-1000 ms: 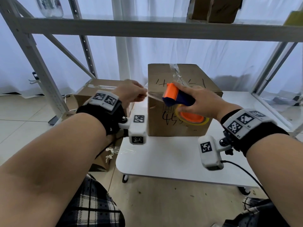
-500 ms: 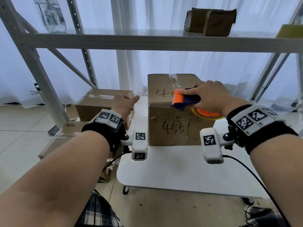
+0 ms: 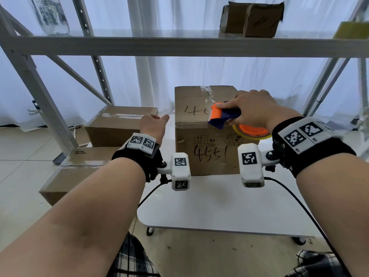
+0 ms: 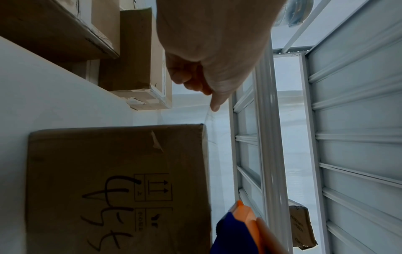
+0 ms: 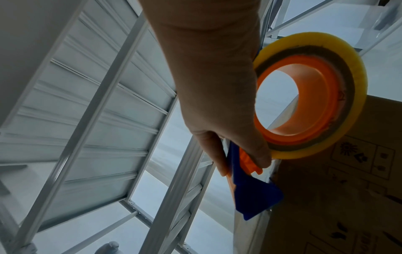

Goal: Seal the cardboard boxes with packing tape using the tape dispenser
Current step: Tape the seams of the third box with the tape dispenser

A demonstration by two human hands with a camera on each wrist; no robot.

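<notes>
A cardboard box (image 3: 185, 140) marked "4551" stands on the white table (image 3: 219, 206). My right hand (image 3: 253, 110) grips the orange and blue tape dispenser (image 3: 221, 116) and holds its blade end on the box's top front edge. Its yellow tape roll (image 3: 251, 132) hangs just in front of the box face. My left hand (image 3: 153, 124) is beside the box's upper left corner, fingers curled and thumb pointing at the box. In the left wrist view a thin clear tape strip (image 4: 207, 115) runs from the thumb to the box (image 4: 108, 163) corner.
Two more cardboard boxes (image 3: 119, 124) (image 3: 79, 170) sit left of the table, by a grey shelf upright (image 3: 40, 96). The shelf beam (image 3: 179, 47) crosses overhead, carrying brown boxes (image 3: 253, 19) and a glass jar (image 3: 50, 17). White curtains hang behind.
My right hand lifted the dispenser from in front of the box up onto its top front edge. My left hand moved from pulling tape before the box to beside its top left corner.
</notes>
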